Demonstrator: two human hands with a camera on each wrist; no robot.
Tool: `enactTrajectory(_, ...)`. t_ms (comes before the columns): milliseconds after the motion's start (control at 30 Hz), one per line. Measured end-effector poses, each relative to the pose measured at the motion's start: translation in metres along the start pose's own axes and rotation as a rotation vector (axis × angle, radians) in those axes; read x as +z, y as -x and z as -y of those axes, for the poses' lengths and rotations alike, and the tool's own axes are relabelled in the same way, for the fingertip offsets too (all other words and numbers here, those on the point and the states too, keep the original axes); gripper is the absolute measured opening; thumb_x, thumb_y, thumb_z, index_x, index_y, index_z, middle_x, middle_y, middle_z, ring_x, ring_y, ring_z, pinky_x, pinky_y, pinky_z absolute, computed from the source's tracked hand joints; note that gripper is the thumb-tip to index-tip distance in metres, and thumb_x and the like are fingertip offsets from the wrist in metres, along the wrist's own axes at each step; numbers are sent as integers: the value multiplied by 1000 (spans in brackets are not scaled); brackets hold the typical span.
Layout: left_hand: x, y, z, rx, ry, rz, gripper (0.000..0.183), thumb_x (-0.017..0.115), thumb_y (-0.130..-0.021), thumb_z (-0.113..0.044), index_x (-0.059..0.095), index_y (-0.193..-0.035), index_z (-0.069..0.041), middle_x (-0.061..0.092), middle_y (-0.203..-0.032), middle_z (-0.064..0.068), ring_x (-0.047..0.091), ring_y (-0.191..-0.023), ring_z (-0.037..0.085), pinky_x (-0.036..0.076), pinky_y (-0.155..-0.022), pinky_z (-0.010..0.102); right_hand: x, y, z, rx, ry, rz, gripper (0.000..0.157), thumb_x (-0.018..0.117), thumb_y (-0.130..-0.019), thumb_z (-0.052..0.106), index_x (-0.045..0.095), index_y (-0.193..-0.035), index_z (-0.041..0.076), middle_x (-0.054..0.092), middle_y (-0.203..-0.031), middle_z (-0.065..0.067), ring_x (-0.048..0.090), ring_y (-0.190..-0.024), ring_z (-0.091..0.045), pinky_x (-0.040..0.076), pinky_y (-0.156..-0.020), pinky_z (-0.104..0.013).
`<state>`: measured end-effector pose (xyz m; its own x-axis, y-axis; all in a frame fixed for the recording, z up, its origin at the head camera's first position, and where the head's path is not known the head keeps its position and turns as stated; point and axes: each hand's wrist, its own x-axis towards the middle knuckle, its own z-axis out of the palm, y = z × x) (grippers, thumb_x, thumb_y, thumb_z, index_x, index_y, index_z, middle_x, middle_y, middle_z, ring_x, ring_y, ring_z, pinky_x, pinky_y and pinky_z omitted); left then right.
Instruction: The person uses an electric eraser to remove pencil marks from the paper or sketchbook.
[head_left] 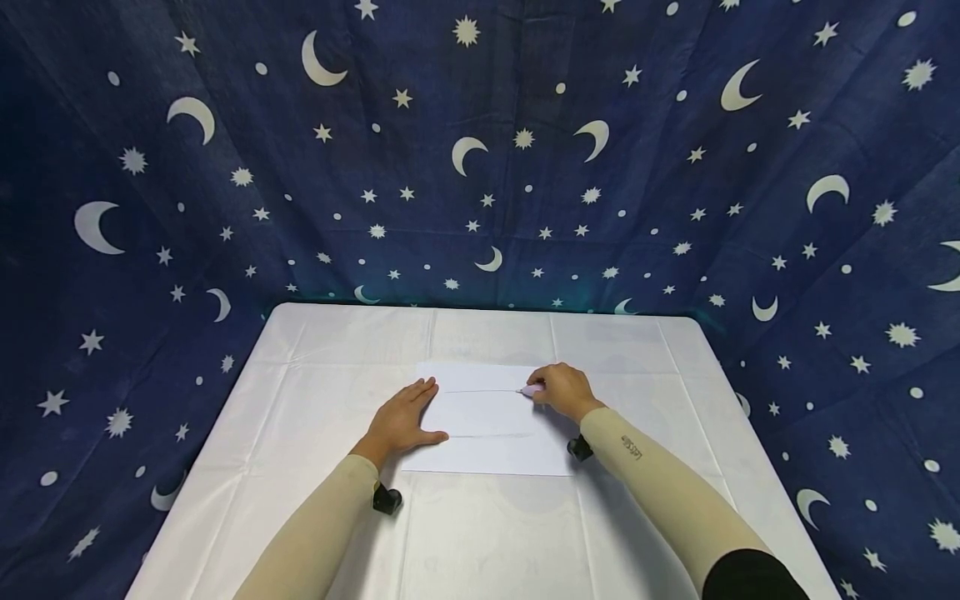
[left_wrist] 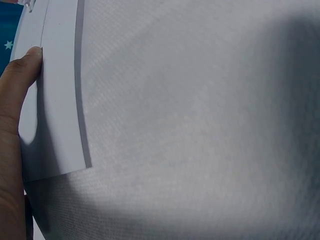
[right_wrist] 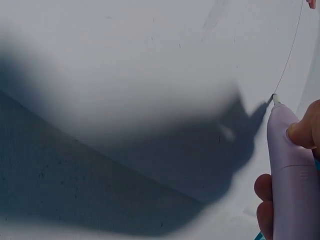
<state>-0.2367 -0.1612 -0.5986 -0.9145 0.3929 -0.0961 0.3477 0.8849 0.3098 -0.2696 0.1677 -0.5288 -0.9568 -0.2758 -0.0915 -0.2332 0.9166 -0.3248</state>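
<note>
A white sheet of paper point(head_left: 480, 417) lies on the table with two lines across it, the upper one thin and dark, the lower one pale and smudged. My left hand point(head_left: 405, 421) rests flat on the sheet's left side, its fingers spread and the thumb near the lower line. In the left wrist view the thumb point(left_wrist: 25, 75) lies on the paper. My right hand point(head_left: 565, 390) grips a lavender electric eraser point(right_wrist: 290, 150) with a thick body. Its small pale tip stands at the right end of the upper line. Fingertips wrap both sides of the body.
A creased white cloth point(head_left: 337, 350) covers the table. Small dark crumbs dot the paper in the right wrist view. Behind the table and at both sides hangs a dark blue curtain point(head_left: 450, 200) with moons and stars. Both forearms wear beige sleeves point(head_left: 318, 517).
</note>
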Motion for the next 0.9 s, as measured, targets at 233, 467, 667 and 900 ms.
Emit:
enactTrajectory(233, 0, -1, -1, -8, 9, 3, 102, 66, -76, -73, 33, -155, -17, 26, -162, -3, 25, -150, 22, 28, -120, 45, -1, 1, -6, 22, 11, -12, 23, 80, -81, 18, 78, -103, 16, 74, -105, -4, 67, -98, -24, 54, -88, -44)
enactTrajectory(467, 0, 0, -1, -4, 10, -1, 102, 66, -76, -72, 34, -155, -17, 27, -162, -2, 25, -150, 22, 28, -119, 45, 0, 1, -4, 4, -7, -2, 22, 80, -81, 19, 78, -103, 16, 75, -104, -4, 66, -95, -22, 55, -87, -42)
enactTrajectory(667, 1, 0, -2, 1, 3, -6, 102, 66, -76, -73, 34, -155, -16, 27, -162, -1, 25, -149, 23, 28, -120, 44, -1, 0, -3, 18, 2, 2, 23, 81, -81, 19, 78, -104, 16, 74, -105, -4, 66, -96, -23, 54, -88, -42)
enactTrajectory(900, -1, 1, -1, 2, 7, -11, 102, 66, -76, -72, 34, -154, -16, 27, -162, -2, 25, -149, 23, 27, -120, 44, 1, 1, -7, 22, 13, -5, 23, 80, -81, 19, 78, -104, 17, 74, -105, -4, 67, -97, -24, 54, -87, -43)
